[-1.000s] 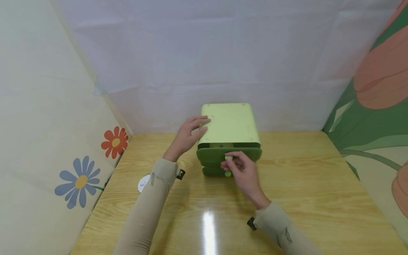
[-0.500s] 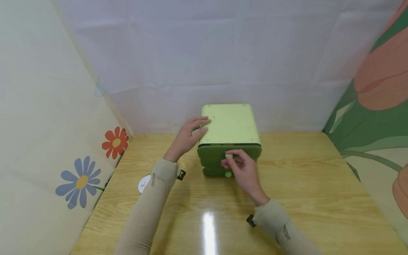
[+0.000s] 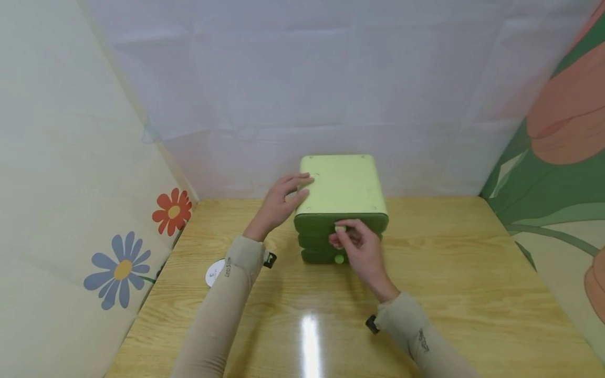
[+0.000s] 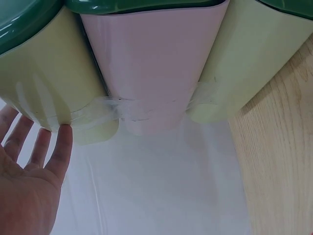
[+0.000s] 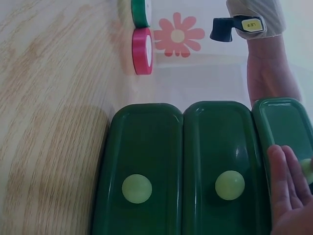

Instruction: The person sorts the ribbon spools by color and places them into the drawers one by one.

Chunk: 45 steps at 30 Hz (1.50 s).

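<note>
A small cabinet [image 3: 342, 184] with a pale green top stands on the table, its three drawers stacked behind dark green fronts. My left hand [image 3: 280, 202] rests on its upper left edge, and in the left wrist view the spread fingers [image 4: 61, 147] touch a yellowish side panel. At the top drawer [image 3: 314, 223] my right hand [image 3: 364, 252] pinches the round light green knob [image 5: 308, 170] between thumb and fingers. That drawer's front lies flush against the body. Two lower drawers [image 5: 146, 152] sit in line, each with its own knob.
Left of the cabinet, a white round disc [image 3: 215, 272] lies partly behind my left sleeve. The right wrist view shows a pink ribbon roll [image 5: 142, 51] and a green roll [image 5: 141, 12]. A white-sheeted wall [image 3: 274, 105] rises close behind the cabinet.
The top drawer has slid inward, and the dark gap behind its front has closed. My right hand moved with the knob; the left hand stayed on the cabinet.
</note>
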Tool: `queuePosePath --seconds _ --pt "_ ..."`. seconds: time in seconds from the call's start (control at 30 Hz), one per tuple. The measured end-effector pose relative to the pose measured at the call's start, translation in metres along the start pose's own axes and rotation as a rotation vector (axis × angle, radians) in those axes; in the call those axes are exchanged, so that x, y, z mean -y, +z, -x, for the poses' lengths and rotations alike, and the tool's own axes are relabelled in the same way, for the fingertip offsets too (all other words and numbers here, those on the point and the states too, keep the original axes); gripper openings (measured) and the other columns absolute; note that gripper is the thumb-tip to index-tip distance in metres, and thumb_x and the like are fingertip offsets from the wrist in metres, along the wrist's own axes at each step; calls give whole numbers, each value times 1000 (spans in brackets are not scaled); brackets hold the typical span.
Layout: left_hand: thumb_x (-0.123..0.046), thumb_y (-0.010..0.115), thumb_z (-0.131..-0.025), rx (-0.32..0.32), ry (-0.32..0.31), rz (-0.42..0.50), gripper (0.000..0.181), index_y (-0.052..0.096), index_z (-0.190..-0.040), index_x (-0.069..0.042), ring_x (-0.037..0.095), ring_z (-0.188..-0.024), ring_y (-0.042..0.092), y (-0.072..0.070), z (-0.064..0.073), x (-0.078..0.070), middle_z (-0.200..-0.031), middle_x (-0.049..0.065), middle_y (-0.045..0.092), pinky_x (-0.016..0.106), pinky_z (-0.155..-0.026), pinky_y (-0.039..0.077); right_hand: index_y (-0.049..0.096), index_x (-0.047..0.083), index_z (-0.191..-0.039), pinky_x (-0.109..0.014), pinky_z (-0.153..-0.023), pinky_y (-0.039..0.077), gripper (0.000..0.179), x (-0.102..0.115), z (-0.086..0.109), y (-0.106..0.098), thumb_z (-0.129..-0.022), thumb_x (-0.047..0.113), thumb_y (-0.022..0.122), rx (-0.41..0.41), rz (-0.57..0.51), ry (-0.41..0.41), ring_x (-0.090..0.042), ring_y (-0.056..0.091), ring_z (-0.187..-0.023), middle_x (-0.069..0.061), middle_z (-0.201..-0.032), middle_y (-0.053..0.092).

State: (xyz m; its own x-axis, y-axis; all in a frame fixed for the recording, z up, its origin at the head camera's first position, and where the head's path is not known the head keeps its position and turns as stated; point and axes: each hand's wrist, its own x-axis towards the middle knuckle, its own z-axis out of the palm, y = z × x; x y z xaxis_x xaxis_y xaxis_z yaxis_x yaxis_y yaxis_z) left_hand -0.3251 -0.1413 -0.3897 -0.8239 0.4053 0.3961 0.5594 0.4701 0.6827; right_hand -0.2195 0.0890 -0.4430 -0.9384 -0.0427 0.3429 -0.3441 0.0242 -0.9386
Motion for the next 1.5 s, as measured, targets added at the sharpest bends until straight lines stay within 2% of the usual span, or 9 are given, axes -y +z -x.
queuePosePath --seconds 0.27,0.8,1.1,1.2,1.3,1.4,1.5 --pt "-37 55 -108 -1 1 -10 41 60 -146 -22 21 -147 43 0 0 0 -157 -3 50 45 -116 46 67 2 -120 -33 -78 64 19 -1 -3 0 -102 8 65 -9 -5 -12 -21 76 -86 -20 -99 77" --pt "-40 55 -108 1 1 -1 42 60 -146 -23 21 -147 42 0 0 1 -158 -3 49 46 -115 46 67 2 -122 -34 -78 64 21 -2 -3 -1 -103 10 64 1 -3 -20 -22 76 -87 -21 -100 76" --pt "-40 54 -108 -1 13 -26 43 61 -146 -22 22 -147 43 0 -3 2 -158 -2 50 47 -115 45 67 10 -135 -30 -85 63 31 -2 5 -12 -104 15 62 56 66 -77 -26 76 -94 -18 -107 76" --pt "-41 54 -108 2 10 -23 43 60 -146 -22 21 -147 42 0 -3 2 -158 -2 50 46 -116 45 69 7 -132 -28 -86 62 30 -4 11 -19 -103 11 64 58 84 -113 -29 76 -95 -19 -108 76" --pt "-41 54 -108 4 6 -17 43 60 -146 -22 21 -147 42 0 -2 2 -158 -3 49 45 -116 45 72 0 -121 -29 -86 63 22 -8 17 -25 -102 7 65 53 74 -122 -29 75 -93 -23 -108 74" --pt "-41 53 -108 3 2 -17 43 60 -147 -22 20 -148 41 0 -1 2 -158 -3 49 44 -117 44 72 -5 -113 -35 -85 63 18 -10 21 -30 -101 6 65 52 59 -85 -22 74 -92 -24 -107 72" --pt "-40 53 -108 3 0 -18 43 60 -147 -22 20 -148 41 1 -1 1 -158 -3 49 44 -117 44 71 -5 -114 -40 -86 64 19 -15 23 -32 -101 7 65 52 58 7 -18 74 -92 -25 -111 72"
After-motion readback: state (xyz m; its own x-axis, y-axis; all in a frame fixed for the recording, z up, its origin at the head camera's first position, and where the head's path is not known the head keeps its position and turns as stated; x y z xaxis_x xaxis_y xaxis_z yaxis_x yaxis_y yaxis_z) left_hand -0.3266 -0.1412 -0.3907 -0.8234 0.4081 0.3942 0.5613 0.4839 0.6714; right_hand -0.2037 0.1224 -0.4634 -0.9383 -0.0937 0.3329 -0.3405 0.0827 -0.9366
